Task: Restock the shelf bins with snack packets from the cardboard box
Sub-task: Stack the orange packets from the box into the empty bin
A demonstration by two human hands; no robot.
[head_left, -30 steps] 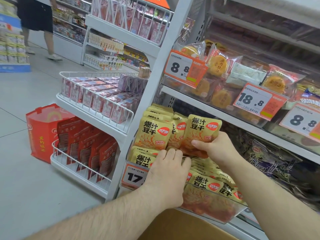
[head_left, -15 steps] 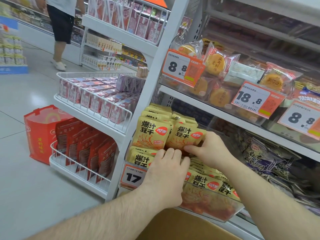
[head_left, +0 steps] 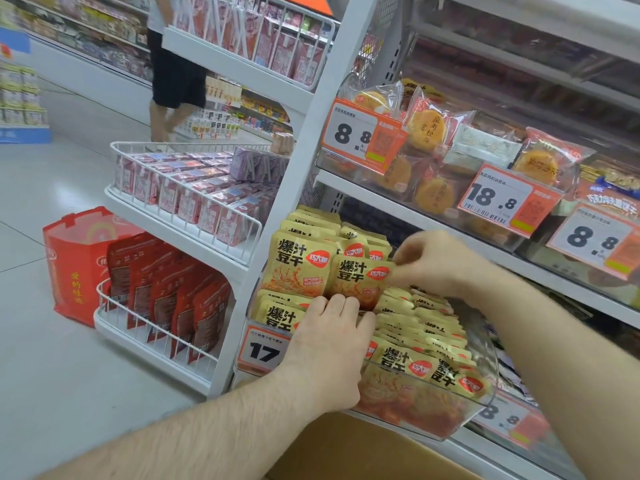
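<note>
A yellow dried-tofu packet, raised above the stack a second ago, is now seated upright in the rear row at the left end of the clear shelf bin. It is pinched at its right edge by the right hand, thumb and forefinger closed on the foil. The left hand is laid over the front rows, fingers together and bent onto the packets. One more packet is therefore judged stocked. Counts: two hands; one bin in work; packets too overlapped to count. One cardboard box is seen at the bottom edge. Four price tags are legible.
</note>
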